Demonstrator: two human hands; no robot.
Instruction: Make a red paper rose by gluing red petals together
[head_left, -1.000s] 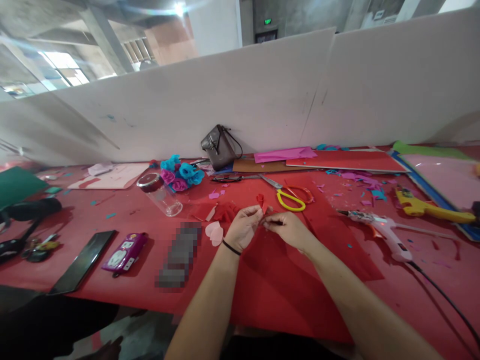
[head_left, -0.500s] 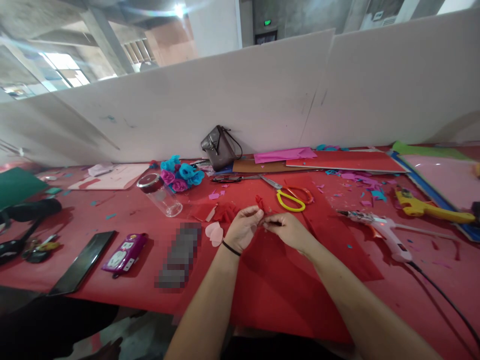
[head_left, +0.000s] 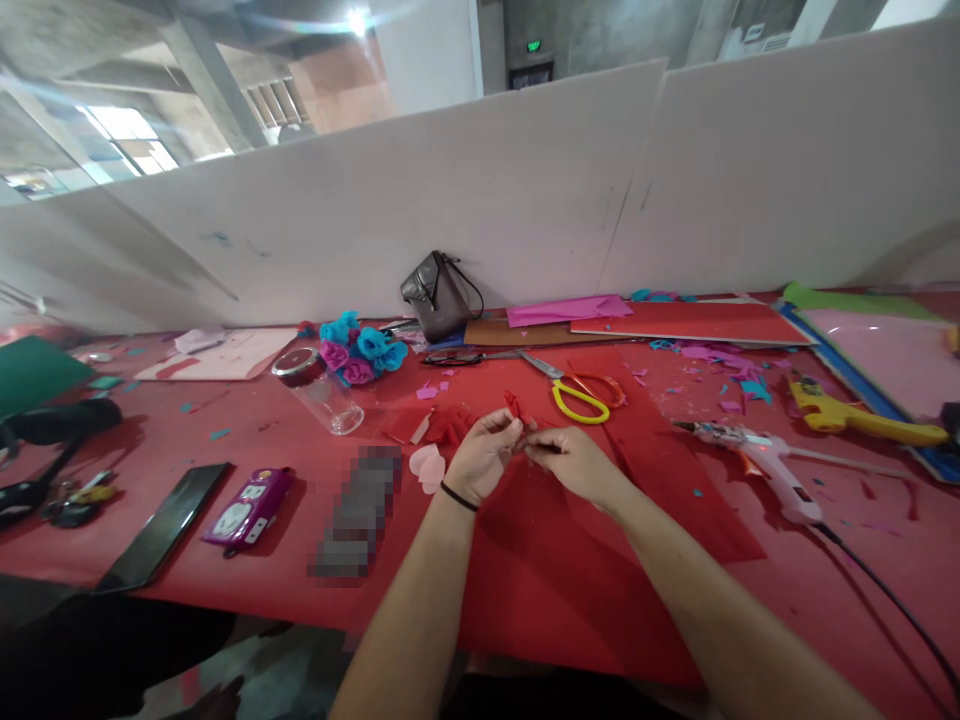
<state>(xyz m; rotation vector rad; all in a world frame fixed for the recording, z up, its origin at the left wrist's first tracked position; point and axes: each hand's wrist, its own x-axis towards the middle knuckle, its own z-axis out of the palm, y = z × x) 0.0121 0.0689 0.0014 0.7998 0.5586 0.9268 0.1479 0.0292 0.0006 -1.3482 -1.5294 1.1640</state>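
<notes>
My left hand (head_left: pixel 484 458) pinches a small twisted piece of red crepe paper (head_left: pixel 512 403), whose tip stands up above the fingers. Close beside it, my right hand (head_left: pixel 574 460) has its thumb and fingers pressed together at the paper's lower end; what lies between them is too small to make out. Pink heart-shaped paper pieces (head_left: pixel 427 467) lie left of my left wrist. Crumpled red paper strips (head_left: pixel 448 428) sit just behind that hand. Scissors (head_left: pixel 581 404) with yellow and orange handles rest beyond my right hand. Red paper sheets (head_left: pixel 555 590) spread underneath both hands.
A glue gun (head_left: pixel 772 460) with a black cord lies right, near a yellow glue gun (head_left: pixel 862 415). Blue and pink paper flowers (head_left: pixel 364 350), a clear jar (head_left: pixel 322 395), a purple case (head_left: pixel 250 508) and a black phone-like slab (head_left: pixel 165 525) are left. A dark bag (head_left: pixel 439 295) leans against the white partition (head_left: pixel 375 200).
The tip of the red paper has shifted slightly left between my fingers. Both hands stay in nearly the same place, and the things on the table have not moved.
</notes>
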